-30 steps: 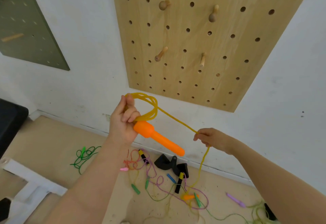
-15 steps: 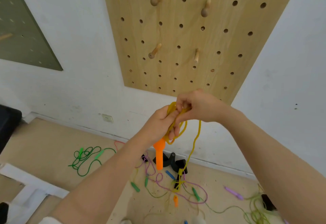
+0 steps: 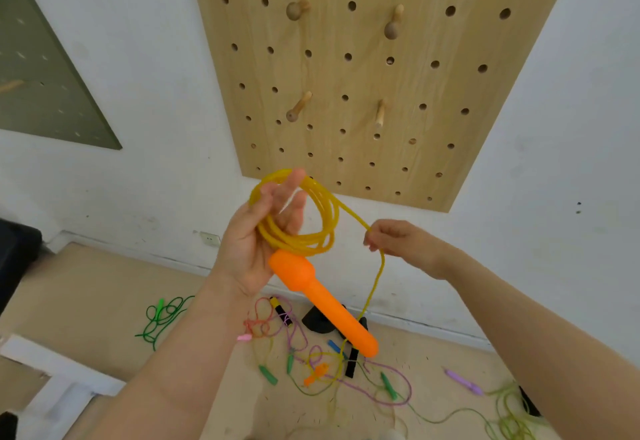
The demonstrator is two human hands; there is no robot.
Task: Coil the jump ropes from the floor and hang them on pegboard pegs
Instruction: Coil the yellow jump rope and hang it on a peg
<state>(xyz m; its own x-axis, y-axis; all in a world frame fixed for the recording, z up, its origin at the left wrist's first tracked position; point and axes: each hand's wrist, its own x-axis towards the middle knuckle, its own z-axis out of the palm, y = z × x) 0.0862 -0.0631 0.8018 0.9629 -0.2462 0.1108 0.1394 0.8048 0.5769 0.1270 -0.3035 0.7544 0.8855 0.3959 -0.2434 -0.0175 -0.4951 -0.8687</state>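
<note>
Pegboard (image 3: 346, 86) — pale wood, matt; handle (image 3: 311, 287) — smooth plastic.

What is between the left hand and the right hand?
In the head view, a taut stretch of yellow rope runs from the coil over the left hand to the pinching right hand. Behind it is only white wall.

My left hand (image 3: 265, 232) and right hand (image 3: 401, 240) are bare: no gloves, no rings, no watch or band at either wrist. Both forearms run bare from the lower edge of the frame, the left from bottom centre, the right from the lower right corner. My nails look short and unpainted.
</note>
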